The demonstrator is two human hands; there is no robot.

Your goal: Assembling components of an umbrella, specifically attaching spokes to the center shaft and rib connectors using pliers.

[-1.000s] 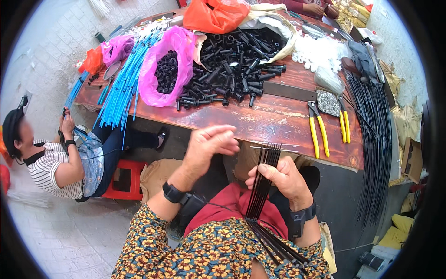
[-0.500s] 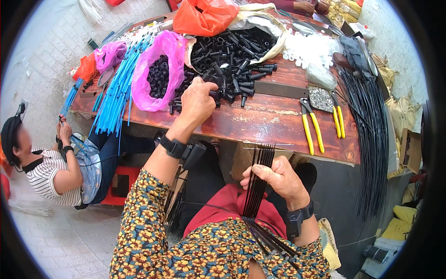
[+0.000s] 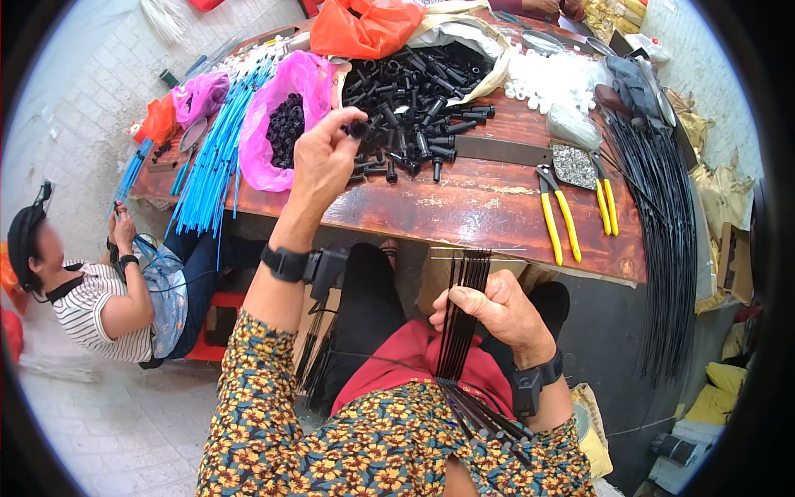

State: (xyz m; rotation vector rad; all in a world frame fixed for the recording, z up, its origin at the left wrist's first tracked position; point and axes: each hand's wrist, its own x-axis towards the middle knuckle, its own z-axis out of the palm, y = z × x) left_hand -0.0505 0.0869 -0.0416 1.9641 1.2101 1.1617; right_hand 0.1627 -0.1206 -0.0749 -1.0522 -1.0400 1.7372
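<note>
Pinched between the thumb and fingertips of my left hand (image 3: pixel 321 162) is a black plastic tube piece (image 3: pixel 358 130), its round end showing. It is raised just in front of a heap of similar black flanged tubes (image 3: pixel 422 108) spilling from a white sack (image 3: pixel 497 56). My right hand (image 3: pixel 503 313) is closed around a bundle of thin black rods (image 3: pixel 457 344), held upright over my lap at the table's near edge. Thicker dark ends of the rods fan out against my flowered top. Left of my left hand stands a pink bag (image 3: pixel 255 157) of small black parts (image 3: pixel 284 137).
Yellow-handled cutters (image 3: pixel 561 217) and a flat metal bar (image 3: pixel 501 155) lie on the red-brown table (image 3: pixel 464 207). White rings (image 3: pixel 542 79) are piled behind. Long black rods (image 3: pixel 662 248) hang over the right edge, blue rods (image 3: pixel 211 174) over the left. A co-worker (image 3: pixel 103 290) sits at left.
My left hand has risen off the heap and moved a little left, now with a black tube piece in its fingers. My right hand keeps its hold on the rods.
</note>
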